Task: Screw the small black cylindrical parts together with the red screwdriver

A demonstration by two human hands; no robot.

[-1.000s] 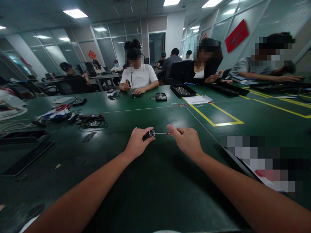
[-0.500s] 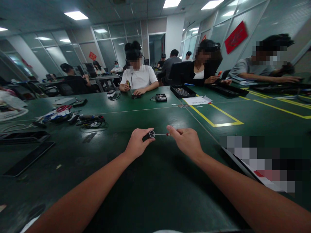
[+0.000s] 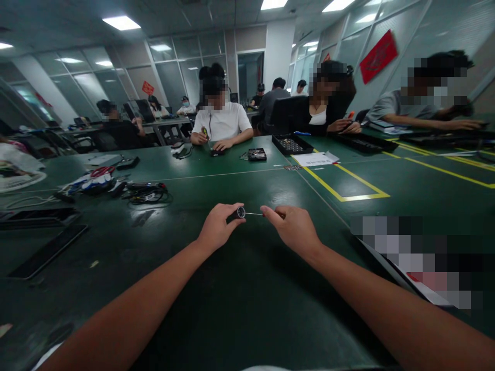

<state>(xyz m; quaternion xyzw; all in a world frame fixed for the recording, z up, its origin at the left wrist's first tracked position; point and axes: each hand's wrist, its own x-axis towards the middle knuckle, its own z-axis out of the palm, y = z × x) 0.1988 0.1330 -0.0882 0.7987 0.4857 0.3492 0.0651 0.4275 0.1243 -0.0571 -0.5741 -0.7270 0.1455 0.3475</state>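
Note:
My left hand (image 3: 217, 226) is closed around a short black cylinder (image 3: 240, 212), which looks like a small flashlight. Its round end with a pale ring faces right and toward me. The thumb and fingertips grip it from below and above. In my closed right hand (image 3: 296, 226) is a thin screwdriver (image 3: 254, 214) with a bare metal shaft and a bit of red at the thumb. Its tip reaches the cylinder's ringed end; whether it goes inside I cannot tell. Most of the handle is hidden by my fingers. Both hands are over the green table (image 3: 232, 309).
Cables and tools (image 3: 147, 193) lie left, near a flat black panel (image 3: 48, 252). Across the table are a small black box (image 3: 257, 154), a parts tray (image 3: 293, 145) and a white sheet (image 3: 317, 159). Several people sit around, one in a white shirt (image 3: 235, 121) opposite.
My right hand has shifted slightly left, closer to the cylinder, so less of the screwdriver's red part shows. My left hand stays almost in place.

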